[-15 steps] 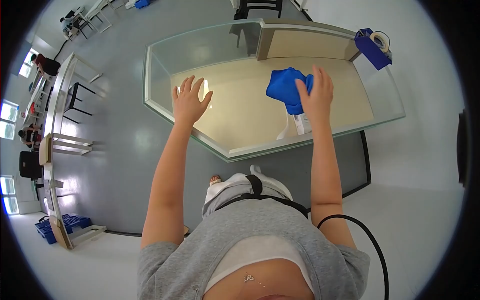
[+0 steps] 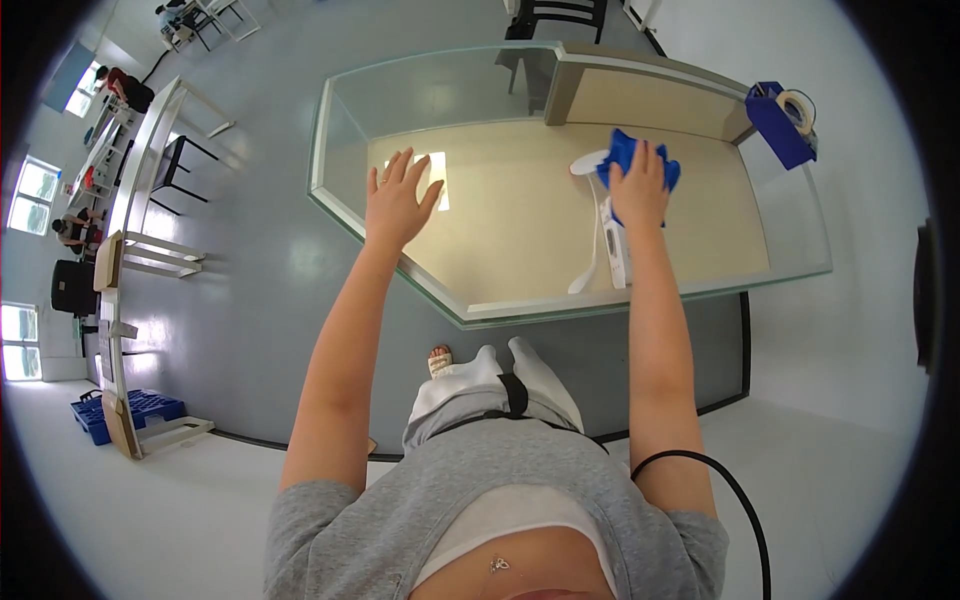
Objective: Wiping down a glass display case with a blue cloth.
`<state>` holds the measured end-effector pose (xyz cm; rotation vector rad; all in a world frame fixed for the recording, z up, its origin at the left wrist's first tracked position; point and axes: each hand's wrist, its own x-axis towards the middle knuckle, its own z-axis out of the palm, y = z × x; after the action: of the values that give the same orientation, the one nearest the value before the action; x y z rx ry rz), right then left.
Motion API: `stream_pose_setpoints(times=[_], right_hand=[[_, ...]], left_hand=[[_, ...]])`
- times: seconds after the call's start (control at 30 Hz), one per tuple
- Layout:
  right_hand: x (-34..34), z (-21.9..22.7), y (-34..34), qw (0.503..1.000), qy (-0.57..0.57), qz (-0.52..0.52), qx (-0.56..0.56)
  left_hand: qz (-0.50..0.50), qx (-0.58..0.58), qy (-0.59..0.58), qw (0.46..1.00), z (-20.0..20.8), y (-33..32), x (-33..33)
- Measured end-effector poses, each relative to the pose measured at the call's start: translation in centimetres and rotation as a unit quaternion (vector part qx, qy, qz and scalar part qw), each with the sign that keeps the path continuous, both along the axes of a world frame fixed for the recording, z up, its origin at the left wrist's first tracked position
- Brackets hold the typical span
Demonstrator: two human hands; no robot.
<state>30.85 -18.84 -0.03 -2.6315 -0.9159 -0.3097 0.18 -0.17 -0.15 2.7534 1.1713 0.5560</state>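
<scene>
A glass-topped counter (image 2: 350,222) with a cream inside stretches in front of me. Over its left part my left hand (image 2: 398,208) has its fingers spread and holds nothing; whether it touches the glass I cannot tell. On the right, my right hand (image 2: 640,195) grips a crumpled blue cloth (image 2: 622,148), which sticks out around the fingers. Beside the cloth is a white thing with a round, flat head (image 2: 587,163) and a long thin handle. A white box (image 2: 618,258) lies partly under my right forearm. Whether these two are on or below the glass is unclear.
A blue holder (image 2: 780,125) with a tape roll (image 2: 798,112) stands at the counter's far right corner. Behind the counter is a black chair (image 2: 565,15). White tables (image 2: 130,195), a blue pallet (image 2: 150,408) and several people are off to the left.
The blue cloth, spread out to the left of my right hand before, is now bunched under it. The white round-headed thing has come into fuller sight. My left hand stays spread.
</scene>
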Motion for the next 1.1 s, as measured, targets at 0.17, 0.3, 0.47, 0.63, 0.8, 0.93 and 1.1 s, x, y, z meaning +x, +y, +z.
stream_pose_setpoints(times=[0.17, 0.3, 0.47, 0.63, 0.8, 0.93, 1.1], right_hand=[[3.7, -0.2, 0.4, 0.998, 0.003, -0.057, -0.025], [5.6, -0.2, 2.8, 0.996, 0.008, -0.086, -0.028], [3.9, -0.5, 9.5, 0.998, -0.019, 0.046, 0.043], [-10.6, -0.7, 14.7, 0.951, -0.042, 0.297, 0.074], [-16.4, 1.1, 7.5, 0.902, 0.037, 0.428, 0.054], [-11.0, 0.9, 0.9, 0.934, 0.035, 0.353, 0.047], [-3.5, 0.6, -0.6, 0.977, -0.017, 0.207, 0.038]], left_hand=[[0.001, -0.001, -0.007, 1.000, -0.2, -0.8, -0.3], [0.001, -0.014, -0.015, 1.000, 0.2, -1.2, -0.3], [-0.012, -0.009, -0.009, 1.000, 0.3, -1.5, 0.6], [-0.016, -0.038, -0.152, 0.988, 0.0, 0.0, 0.3], [0.004, 0.024, -0.172, 0.985, -1.3, 1.1, -0.6], [0.062, 0.034, -0.045, 0.996, -0.5, -0.3, 0.0], [0.061, 0.007, 0.000, 0.998, -0.8, -0.4, 0.0]])
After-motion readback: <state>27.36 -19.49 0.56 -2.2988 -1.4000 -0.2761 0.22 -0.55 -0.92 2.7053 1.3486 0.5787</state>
